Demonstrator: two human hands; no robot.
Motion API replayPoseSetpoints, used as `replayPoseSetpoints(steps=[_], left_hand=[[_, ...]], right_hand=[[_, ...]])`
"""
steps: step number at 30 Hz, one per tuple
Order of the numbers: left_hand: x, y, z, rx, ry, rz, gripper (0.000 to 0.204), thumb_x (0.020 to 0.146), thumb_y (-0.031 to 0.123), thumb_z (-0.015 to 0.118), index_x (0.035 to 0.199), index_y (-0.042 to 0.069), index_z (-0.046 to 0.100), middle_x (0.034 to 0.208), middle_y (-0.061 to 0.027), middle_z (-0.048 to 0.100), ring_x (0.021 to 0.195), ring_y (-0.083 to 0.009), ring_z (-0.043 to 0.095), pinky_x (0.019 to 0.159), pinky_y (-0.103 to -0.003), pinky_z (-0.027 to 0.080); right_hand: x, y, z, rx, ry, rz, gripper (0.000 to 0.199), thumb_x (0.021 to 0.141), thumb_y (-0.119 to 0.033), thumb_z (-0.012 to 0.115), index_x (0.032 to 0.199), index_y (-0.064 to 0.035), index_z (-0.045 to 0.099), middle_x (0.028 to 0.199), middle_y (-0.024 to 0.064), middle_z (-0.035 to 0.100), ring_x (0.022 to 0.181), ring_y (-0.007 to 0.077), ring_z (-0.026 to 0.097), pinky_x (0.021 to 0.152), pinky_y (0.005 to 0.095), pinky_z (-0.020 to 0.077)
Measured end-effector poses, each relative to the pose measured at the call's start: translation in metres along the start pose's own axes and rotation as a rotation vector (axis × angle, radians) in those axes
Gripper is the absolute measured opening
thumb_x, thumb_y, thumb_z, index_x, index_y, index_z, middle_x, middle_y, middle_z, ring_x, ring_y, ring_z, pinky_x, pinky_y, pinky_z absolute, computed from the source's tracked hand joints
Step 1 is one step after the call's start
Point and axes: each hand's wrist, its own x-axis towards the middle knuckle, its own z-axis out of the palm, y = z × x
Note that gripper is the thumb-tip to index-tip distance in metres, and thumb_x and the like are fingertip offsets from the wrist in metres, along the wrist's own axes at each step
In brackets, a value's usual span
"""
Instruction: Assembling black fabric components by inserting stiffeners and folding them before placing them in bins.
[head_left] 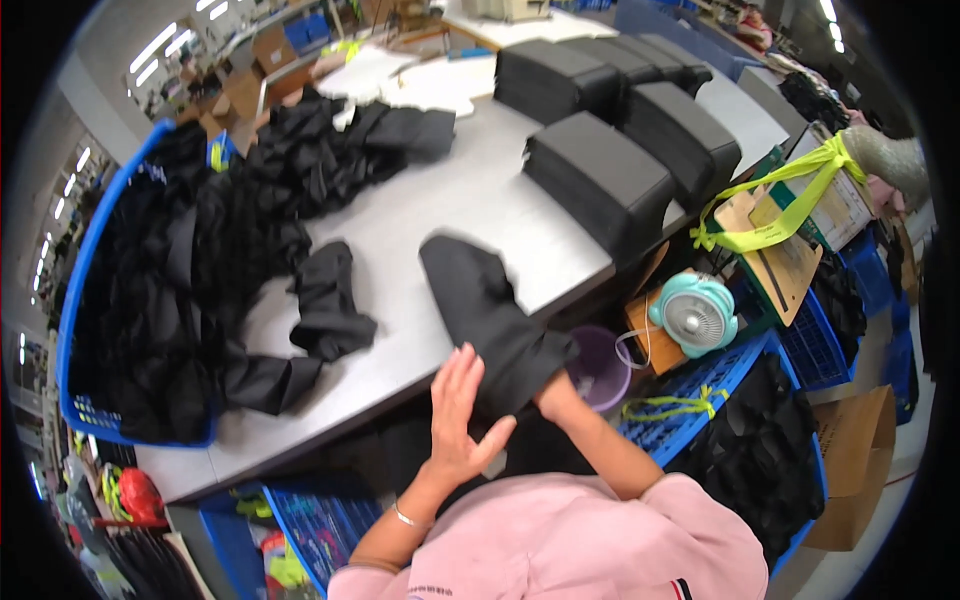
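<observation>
spreading left hand (462, 425), fingers apart, at edge of black cloth (480, 305), mid-frame; burying right hand (555, 394) inside, hiding grip, can't tell; best smoothing bunched lower end, pulling taut.

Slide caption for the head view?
Black cloth hides most of the right hand, open left hand beside it, black blocks on the table.

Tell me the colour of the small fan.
The small fan is light turquoise, with a pale grey centre; it shows in the head view.
</observation>
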Motion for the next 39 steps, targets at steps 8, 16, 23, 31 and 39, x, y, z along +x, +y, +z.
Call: replayPoseSetpoints(steps=[8, 16, 23, 31, 39], left_hand=[[-0.001, 0.004, 0.028, -0.02, 0.264, -0.192, 0.086, 0.067, -0.004, 0.067, 0.147, 0.0, 0.037, 0.154, -0.0212, 0.033, 0.14, -0.0397, 0.034, 0.113, -0.047, 0.031], [0.006, 0.008, 0.029, -0.028, 0.34, -0.263, 0.067, 0.069, -0.012, 0.062, 0.132, 0.007, 0.06, 0.137, -0.0125, 0.053, 0.117, -0.0312, 0.051, 0.1, -0.038, 0.043], [0.01, 0.005, 0.025, -0.013, 0.373, -0.227, 0.066, 0.069, -0.017, 0.054, 0.13, 0.007, 0.064, 0.131, -0.0121, 0.057, 0.105, -0.0279, 0.052, 0.092, -0.035, 0.045], [0.0, 0.011, 0.037, -0.026, 0.327, -0.229, 0.078, 0.067, -0.019, 0.055, 0.14, 0.008, 0.056, 0.14, -0.0141, 0.047, 0.104, -0.0277, 0.049, 0.093, -0.035, 0.044], [-0.01, 0.002, 0.045, -0.04, 0.325, -0.195, 0.082, 0.068, -0.021, 0.055, 0.144, 0.008, 0.051, 0.143, -0.0164, 0.043, 0.104, -0.0278, 0.049, 0.092, -0.035, 0.045]], right_hand=[[0.007, -0.032, 0.019, 0.877, 0.114, 0.394, 0.035, 0.097, -0.025, 0.061, 0.126, -0.0064, 0.059, 0.116, 0.0071, 0.065, 0.1, 0.0188, 0.066, 0.084, 0.0352, 0.0572], [0.0, -0.031, 0.022, 0.944, 0.084, 0.465, 0.036, 0.093, -0.023, 0.067, 0.123, -0.0049, 0.061, 0.117, 0.0088, 0.066, 0.102, 0.0196, 0.066, 0.088, 0.0346, 0.0571], [-0.007, -0.03, 0.026, 0.972, 0.021, 0.521, 0.035, 0.092, -0.022, 0.068, 0.122, -0.0037, 0.061, 0.117, 0.0082, 0.066, 0.104, 0.0185, 0.066, 0.091, 0.0325, 0.056], [-0.011, -0.027, 0.027, 1.324, -0.08, 0.602, 0.04, 0.089, -0.021, 0.069, 0.123, -0.0029, 0.061, 0.123, 0.0145, 0.064, 0.112, 0.0269, 0.063, 0.102, 0.0418, 0.0507], [-0.02, -0.033, 0.027, 0.987, -0.247, 0.348, 0.048, 0.09, -0.013, 0.065, 0.135, -0.0027, 0.052, 0.131, 0.0142, 0.059, 0.12, 0.0279, 0.058, 0.108, 0.039, 0.0449]])
